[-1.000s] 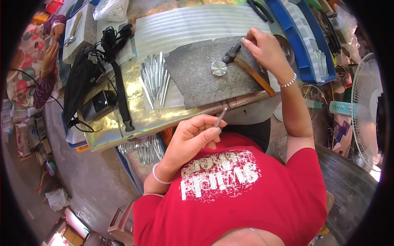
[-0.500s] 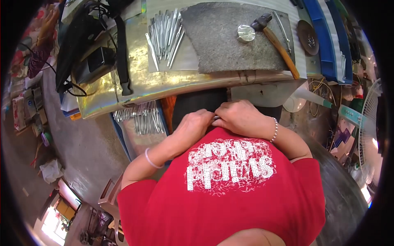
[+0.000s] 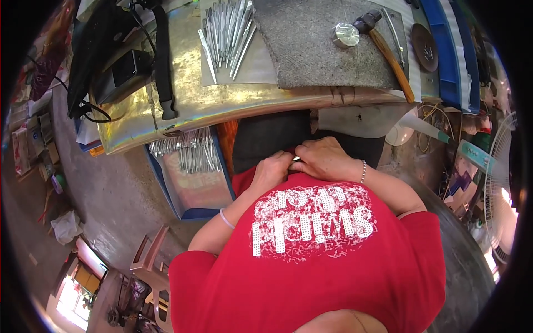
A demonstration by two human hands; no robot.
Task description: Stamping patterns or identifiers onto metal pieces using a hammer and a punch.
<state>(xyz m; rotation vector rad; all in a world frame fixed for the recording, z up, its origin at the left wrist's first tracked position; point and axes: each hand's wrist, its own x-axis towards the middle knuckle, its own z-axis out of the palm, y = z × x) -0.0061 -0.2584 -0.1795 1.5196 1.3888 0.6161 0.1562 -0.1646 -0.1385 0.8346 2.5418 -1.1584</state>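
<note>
Small metal piece point(image 3: 296, 159): thin, silvery, only a short bit shows, pinched between both hands at the lap, just above the red shirt's hem; shape otherwise hidden by fingers. Left hand point(image 3: 270, 171) curled, knuckles up, fingertips closed on the piece from the left w/ a pale band at the wrist; right hand point(image 3: 323, 159) lies flat-ish beside it, touching it, fingertips meeting the piece from the right, bead bracelet at the wrist.

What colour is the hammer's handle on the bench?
Orange-brown wood, with a dark metal head; the hammer shows in the head view, lying on the grey mat.
</note>
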